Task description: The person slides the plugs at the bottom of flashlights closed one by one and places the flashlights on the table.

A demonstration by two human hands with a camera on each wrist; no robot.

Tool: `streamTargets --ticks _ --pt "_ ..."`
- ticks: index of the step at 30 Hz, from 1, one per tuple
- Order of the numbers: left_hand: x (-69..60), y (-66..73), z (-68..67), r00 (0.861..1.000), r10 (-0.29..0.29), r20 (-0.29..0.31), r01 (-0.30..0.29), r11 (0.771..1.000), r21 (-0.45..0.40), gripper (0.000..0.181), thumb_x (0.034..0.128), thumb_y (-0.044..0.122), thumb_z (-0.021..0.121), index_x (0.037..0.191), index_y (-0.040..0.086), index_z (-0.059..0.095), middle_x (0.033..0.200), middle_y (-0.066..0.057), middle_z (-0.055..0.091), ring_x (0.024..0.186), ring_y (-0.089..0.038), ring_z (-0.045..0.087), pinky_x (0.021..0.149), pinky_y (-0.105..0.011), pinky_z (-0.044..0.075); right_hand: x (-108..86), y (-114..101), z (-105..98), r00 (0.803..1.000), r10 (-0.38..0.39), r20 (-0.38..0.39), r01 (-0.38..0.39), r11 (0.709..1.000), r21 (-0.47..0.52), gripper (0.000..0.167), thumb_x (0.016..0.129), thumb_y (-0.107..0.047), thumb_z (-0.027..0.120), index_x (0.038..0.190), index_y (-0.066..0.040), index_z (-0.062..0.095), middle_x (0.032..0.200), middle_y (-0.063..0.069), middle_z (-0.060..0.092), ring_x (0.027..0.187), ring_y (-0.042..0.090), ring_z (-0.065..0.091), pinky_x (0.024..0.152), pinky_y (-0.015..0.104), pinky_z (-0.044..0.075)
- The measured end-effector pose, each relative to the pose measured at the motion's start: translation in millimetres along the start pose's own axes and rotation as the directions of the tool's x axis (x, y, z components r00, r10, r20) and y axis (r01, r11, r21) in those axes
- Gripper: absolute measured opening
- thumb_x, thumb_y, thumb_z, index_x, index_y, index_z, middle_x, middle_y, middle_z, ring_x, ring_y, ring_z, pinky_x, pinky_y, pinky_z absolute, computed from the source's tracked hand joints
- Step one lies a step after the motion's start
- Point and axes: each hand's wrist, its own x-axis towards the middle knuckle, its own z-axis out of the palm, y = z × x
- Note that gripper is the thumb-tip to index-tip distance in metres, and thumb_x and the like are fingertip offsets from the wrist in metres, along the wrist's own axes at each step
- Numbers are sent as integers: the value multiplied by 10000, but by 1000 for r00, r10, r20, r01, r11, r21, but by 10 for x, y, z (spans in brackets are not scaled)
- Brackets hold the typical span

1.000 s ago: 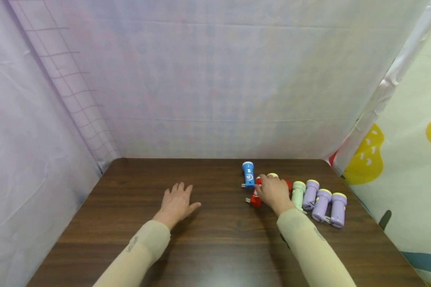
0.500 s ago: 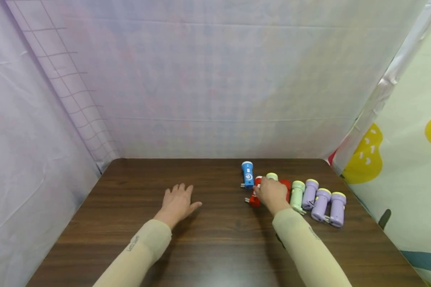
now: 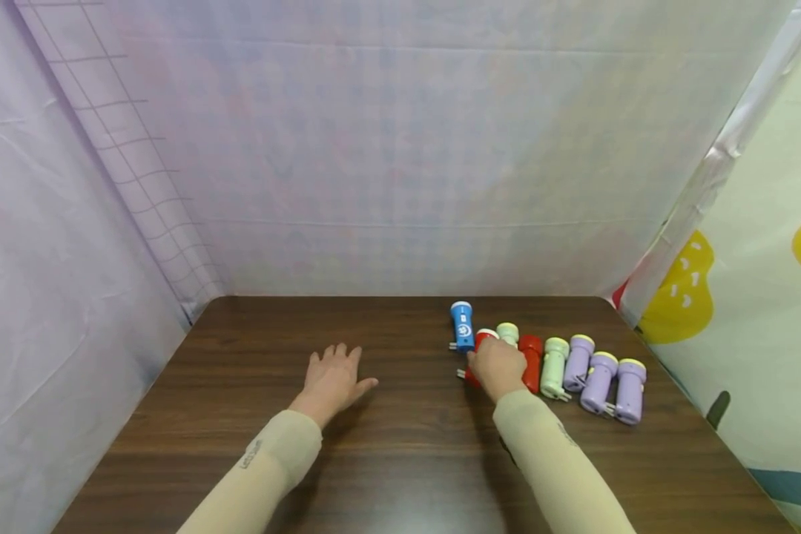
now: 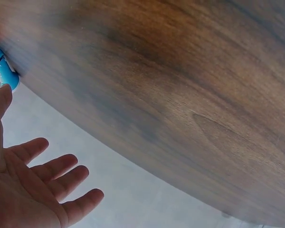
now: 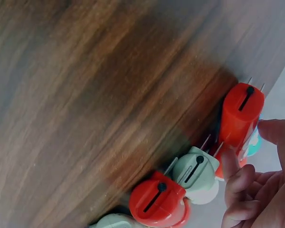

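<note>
My right hand (image 3: 498, 367) is over the left red flashlight (image 3: 486, 335). In the right wrist view the thumb and index finger lie on either side of that red flashlight's body (image 5: 240, 118), pinching it, with the other fingers curled. It lies on the table, plug prongs out. Beside it are a pale green flashlight (image 3: 507, 332), partly hidden by the hand, and a second red flashlight (image 3: 530, 363). Just behind and to the left lies a blue flashlight (image 3: 463, 326). My left hand (image 3: 330, 378), fingers spread, is over the left half of the table and holds nothing.
To the right along the row lie another pale green flashlight (image 3: 555, 367) and three purple flashlights (image 3: 578, 363). The brown wooden table (image 3: 400, 445) ends at a hanging pale cloth (image 3: 400, 185), with more cloth at both sides.
My right hand has shifted slightly left onto the left red flashlight, uncovering the second red one and the pale green one between. The left hand stays nearly still.
</note>
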Motion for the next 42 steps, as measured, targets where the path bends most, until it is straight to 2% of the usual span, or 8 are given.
streamTargets --ticks 6,12,27,31,37,42 --pt "10 6 20 1000 -7 7 7 1000 -4 803 929 613 558 1505 75 403 1519 -247 369 1396 -440 340 1115 -619 245 -18 -11 21 1000 22 8 -22 1000 22 368 882 -364 700 784 -11 672 746 192 660 639 354 630 527 515 493" --pt "15 11 27 1000 -1 6 1 1000 -10 793 933 602 563 1503 73 406 1518 -246 373 1395 -440 341 1115 -618 246 -22 -32 37 1000 24 14 -24 999 28 361 875 -353 705 725 -27 664 723 183 659 615 348 629 502 500 480" --pt "-7 18 -3 1000 -3 13 3 1000 6 792 936 601 559 1505 74 402 1524 -241 366 1399 -436 337 1117 -612 249 -36 -110 -19 994 63 86 -64 998 8 361 863 -359 674 744 -19 662 726 178 647 595 317 601 508 474 491" --pt "-7 10 2 1000 -1 10 1 1000 20 797 933 612 552 1503 75 403 1521 -239 372 1394 -435 346 1112 -613 259 -21 -102 -58 986 94 139 -98 995 22 386 859 -383 672 791 -3 671 783 176 663 641 310 601 577 485 512" --pt "-3 12 6 1000 0 8 0 1000 28 796 935 611 549 1506 77 399 1523 -238 370 1394 -436 346 1113 -611 258 10 -105 -110 964 152 219 -168 984 54 454 834 -422 695 944 18 683 889 162 680 741 301 601 671 485 519" --pt "-7 33 6 1000 1 19 -2 1000 27 792 939 605 549 1508 77 397 1527 -237 365 1399 -433 340 1118 -607 251 7 -79 -86 959 164 232 -187 979 81 422 861 -402 643 929 13 680 904 176 677 771 318 608 679 502 519"
